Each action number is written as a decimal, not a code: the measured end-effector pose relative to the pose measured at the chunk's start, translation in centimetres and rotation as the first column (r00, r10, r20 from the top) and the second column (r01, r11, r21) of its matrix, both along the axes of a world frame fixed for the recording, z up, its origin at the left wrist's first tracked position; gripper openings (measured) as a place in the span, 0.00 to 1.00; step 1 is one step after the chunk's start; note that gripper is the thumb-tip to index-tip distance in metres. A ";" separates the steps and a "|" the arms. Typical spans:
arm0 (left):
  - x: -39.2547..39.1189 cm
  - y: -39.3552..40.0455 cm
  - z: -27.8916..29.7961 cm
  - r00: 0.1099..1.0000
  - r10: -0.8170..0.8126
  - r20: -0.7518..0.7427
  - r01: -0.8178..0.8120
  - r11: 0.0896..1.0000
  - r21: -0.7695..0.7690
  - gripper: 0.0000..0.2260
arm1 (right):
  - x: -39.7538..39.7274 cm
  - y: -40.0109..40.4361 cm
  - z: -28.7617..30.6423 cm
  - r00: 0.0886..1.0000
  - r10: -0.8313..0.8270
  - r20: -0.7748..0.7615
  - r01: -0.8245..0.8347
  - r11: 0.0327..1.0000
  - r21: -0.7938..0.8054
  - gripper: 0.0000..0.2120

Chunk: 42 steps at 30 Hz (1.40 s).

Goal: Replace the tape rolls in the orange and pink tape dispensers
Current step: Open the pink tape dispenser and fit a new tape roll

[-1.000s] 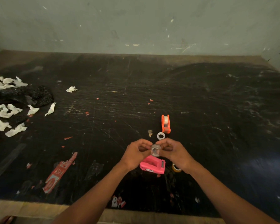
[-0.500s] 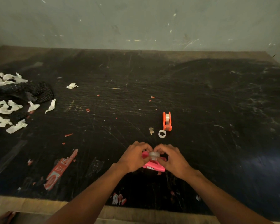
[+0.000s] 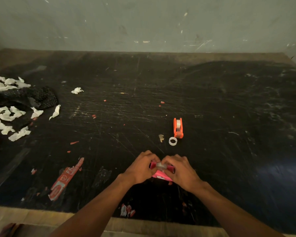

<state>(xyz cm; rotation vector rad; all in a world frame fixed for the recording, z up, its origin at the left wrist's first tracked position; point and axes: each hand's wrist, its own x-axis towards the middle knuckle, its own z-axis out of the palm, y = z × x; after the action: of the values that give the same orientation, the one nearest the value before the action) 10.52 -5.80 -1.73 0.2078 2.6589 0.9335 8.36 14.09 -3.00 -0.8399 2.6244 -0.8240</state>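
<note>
The pink tape dispenser (image 3: 160,175) lies on the black table near the front, mostly covered by my hands. A clear tape roll (image 3: 160,166) sits in its top opening, pinched from both sides. My left hand (image 3: 140,168) grips the roll's left side and my right hand (image 3: 179,170) grips its right side, fingers curled over the dispenser. Farther back stands the orange tape dispenser (image 3: 178,128) with a clear roll inside it. An empty white tape core (image 3: 172,141) lies just in front of it.
Torn white paper scraps (image 3: 10,115) and a black mesh cloth (image 3: 41,98) lie at the far left. A red-and-white wrapper strip (image 3: 65,178) lies front left. A small tan tape scrap (image 3: 161,138) is beside the core. The table's front edge (image 3: 41,218) is near my forearms.
My hands have lowered the clear roll from above the pink dispenser down into it. The yellowish ring seen beside the dispenser a second ago is now hidden under my right hand.
</note>
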 end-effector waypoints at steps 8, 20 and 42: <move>0.0 -0.1 -0.1 1.000 -0.024 -0.013 0.024 1.000 0.007 0.12 | 0.4 0.8 -0.3 0.999 -0.028 -0.018 0.027 0.998 -0.063 0.10; -0.3 -0.1 -0.3 1.000 -0.024 -0.014 0.024 1.000 -0.015 0.10 | 1.2 0.8 0.6 0.927 -0.361 0.104 0.357 0.933 0.053 0.15; -0.3 -0.1 -0.7 1.000 0.023 -0.015 -0.022 0.998 0.062 0.10 | 0.9 1.7 1.4 0.609 -0.530 0.590 0.651 0.759 0.010 0.06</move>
<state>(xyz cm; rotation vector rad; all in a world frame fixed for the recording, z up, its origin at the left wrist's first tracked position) 10.18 -5.95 -2.46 0.2003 2.6536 1.0264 9.29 15.74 -1.62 0.3018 2.2601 -1.2873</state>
